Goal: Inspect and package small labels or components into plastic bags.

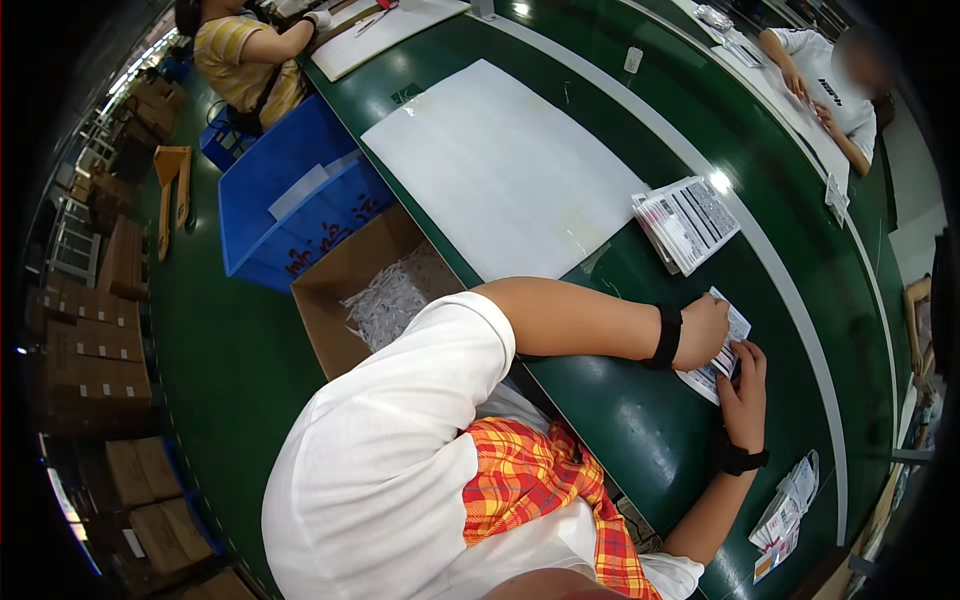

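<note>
A flat white packet (704, 384) printed with dark lines lies on the green tabletop, between my two hands. My left hand (703, 335) is closed, its fingers bent down on the upper part of the packet and hiding some of it. From the other side, my right hand (745, 398) holds the packet's edge with thumb and fingers. Dark bands circle both wrists. Beyond my left hand is a stack of similar printed packets (690, 228). Another bundle of packets (786, 515), in clear shiny wrap, rests to the right of my right forearm.
A large white sheet (500, 170) is taped to the green table (610, 410). At the table's left edge stand a blue bin (250, 230) and a cardboard box (325, 325) of paper scraps. Two people work farther along. A yellow pallet jack (172, 200) stands on the floor.
</note>
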A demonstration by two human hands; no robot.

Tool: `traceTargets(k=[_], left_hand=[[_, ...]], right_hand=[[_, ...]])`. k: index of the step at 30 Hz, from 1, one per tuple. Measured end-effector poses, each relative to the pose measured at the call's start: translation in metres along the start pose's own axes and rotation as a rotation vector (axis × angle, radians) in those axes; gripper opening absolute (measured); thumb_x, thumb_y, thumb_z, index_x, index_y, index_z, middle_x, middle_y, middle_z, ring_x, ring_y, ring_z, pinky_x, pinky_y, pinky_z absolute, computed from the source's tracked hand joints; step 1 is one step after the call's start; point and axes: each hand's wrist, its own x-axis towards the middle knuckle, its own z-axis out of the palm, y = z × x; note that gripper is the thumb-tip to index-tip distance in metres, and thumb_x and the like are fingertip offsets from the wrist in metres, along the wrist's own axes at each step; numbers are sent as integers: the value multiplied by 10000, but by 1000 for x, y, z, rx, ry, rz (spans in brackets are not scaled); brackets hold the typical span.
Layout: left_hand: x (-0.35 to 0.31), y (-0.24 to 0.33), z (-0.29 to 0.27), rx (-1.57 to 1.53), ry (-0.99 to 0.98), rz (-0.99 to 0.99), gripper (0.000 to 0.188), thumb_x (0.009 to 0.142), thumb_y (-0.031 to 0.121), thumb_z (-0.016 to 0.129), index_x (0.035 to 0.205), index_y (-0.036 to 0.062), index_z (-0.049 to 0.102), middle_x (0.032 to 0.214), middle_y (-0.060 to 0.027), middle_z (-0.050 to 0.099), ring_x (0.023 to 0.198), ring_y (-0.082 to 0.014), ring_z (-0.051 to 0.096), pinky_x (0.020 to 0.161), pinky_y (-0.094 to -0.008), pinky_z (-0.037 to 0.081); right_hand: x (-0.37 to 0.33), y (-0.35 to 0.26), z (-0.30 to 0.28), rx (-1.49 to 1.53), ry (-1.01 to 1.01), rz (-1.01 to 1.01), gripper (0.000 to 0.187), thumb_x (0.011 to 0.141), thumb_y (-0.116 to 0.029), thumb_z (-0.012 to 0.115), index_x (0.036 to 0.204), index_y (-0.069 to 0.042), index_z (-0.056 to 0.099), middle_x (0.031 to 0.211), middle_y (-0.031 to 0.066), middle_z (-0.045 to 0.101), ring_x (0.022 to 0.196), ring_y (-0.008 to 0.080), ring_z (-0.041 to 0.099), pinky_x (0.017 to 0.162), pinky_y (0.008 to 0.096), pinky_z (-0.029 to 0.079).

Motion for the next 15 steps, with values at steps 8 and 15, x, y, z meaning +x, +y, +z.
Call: traceTargets(k=[8,15], left_hand=[[4,-1,-13,-26,-118,47,446,858,304,665,1203,21,679,1304,-159,608,1299,-351,484,918,-405,451],[-13,-11,-8,-17,16,-2,473,842,267,659,1218,-19,633,1275,-186,606,1209,-314,536,908,-397,472]], right_hand=[[-2,-6,-3,20,-6,83,493,824,-25,600,1313,-42,540,1401,148,453,1160,313,572,912,333,500],[4,9,4,-23,35,-97,492,825,-88,648,1304,-52,540,1371,167,455,1128,334,567,940,357,480]])
